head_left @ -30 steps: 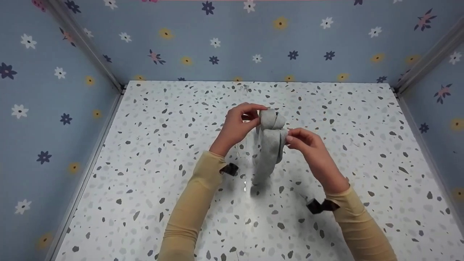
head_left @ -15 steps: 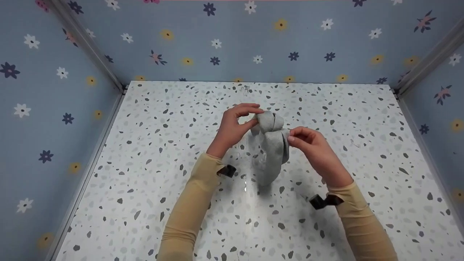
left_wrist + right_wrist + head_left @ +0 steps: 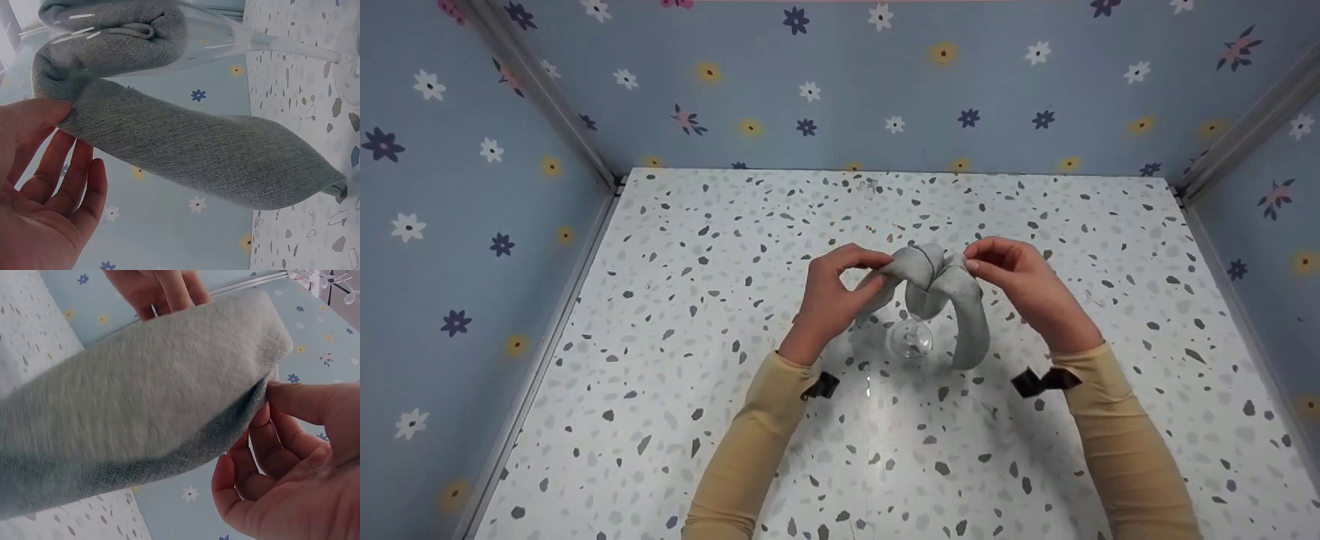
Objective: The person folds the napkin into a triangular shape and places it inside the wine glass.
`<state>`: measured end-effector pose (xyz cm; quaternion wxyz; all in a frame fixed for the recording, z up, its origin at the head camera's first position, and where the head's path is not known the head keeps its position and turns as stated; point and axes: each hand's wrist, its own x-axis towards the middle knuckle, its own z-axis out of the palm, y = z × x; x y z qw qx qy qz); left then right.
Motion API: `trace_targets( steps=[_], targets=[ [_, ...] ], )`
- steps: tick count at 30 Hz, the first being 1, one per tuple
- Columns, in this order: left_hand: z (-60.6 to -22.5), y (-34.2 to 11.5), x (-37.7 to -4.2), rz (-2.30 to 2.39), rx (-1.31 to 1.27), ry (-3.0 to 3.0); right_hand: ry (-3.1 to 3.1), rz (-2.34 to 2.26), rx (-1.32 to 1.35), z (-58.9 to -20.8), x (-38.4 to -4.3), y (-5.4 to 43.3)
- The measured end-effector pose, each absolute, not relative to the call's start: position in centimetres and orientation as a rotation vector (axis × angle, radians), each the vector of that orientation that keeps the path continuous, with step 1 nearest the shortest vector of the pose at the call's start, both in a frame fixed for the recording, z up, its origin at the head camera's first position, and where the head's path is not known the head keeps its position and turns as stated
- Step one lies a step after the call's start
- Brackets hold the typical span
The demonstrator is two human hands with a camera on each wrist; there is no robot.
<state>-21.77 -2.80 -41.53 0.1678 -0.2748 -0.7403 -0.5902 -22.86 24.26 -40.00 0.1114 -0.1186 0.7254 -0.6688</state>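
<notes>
A grey cloth napkin (image 3: 971, 326) is tucked into a clear stemmed glass, whose round foot (image 3: 911, 341) shows below it in the head view. Through the glass bowl, the left wrist view shows folded cloth inside, with the stem (image 3: 292, 48) running out to the right. Two long flaps of napkin spill over the rim and droop to either side. My left hand (image 3: 829, 296) pinches the left flap near the rim between thumb and fingers. On the other side, my right hand (image 3: 1031, 285) pinches the right flap's upper edge (image 3: 264, 391).
The speckled white tabletop (image 3: 697, 420) spreads all round the glass. Blue flower-patterned panels (image 3: 855, 90) close off the back and both sides. A dark wrist camera (image 3: 821, 385) is strapped over each beige sleeve (image 3: 769, 442).
The flaps have been spread apart to left and right, and the glass foot has come into view. My left hand moved left and nearer; my right hand moved up and slightly right.
</notes>
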Motion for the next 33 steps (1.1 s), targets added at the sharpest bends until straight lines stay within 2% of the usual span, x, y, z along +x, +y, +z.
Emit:
trace_targets(
  steps=[6,10,19,24,29,33],
  targets=[
    [-43.0,-1.8,-20.4,-1.573,-0.744,-2.068,2.169,-1.878,-0.442,-39.7,-24.4,24.9],
    [-43.4,-1.2,-19.7,-1.514,-0.709,-2.054,2.223,-1.864,-0.477,-39.5,-24.2,24.9],
    [-42.3,-1.2,-20.0,-1.506,-0.710,-1.993,2.484,-2.312,-0.437,-38.2,-18.6,24.1],
    [-40.7,-1.0,-19.3,-1.530,-0.741,-1.972,2.655,-2.417,-0.481,-37.8,-15.7,21.5],
    [-39.2,-0.6,-18.2,-1.515,-0.715,-1.990,2.853,-2.304,-0.497,-38.5,-15.2,19.5],
    [-40.6,-0.1,-18.4,-1.529,-0.703,-1.967,2.880,-2.312,-0.476,-39.4,-15.8,19.2]
  ],
)
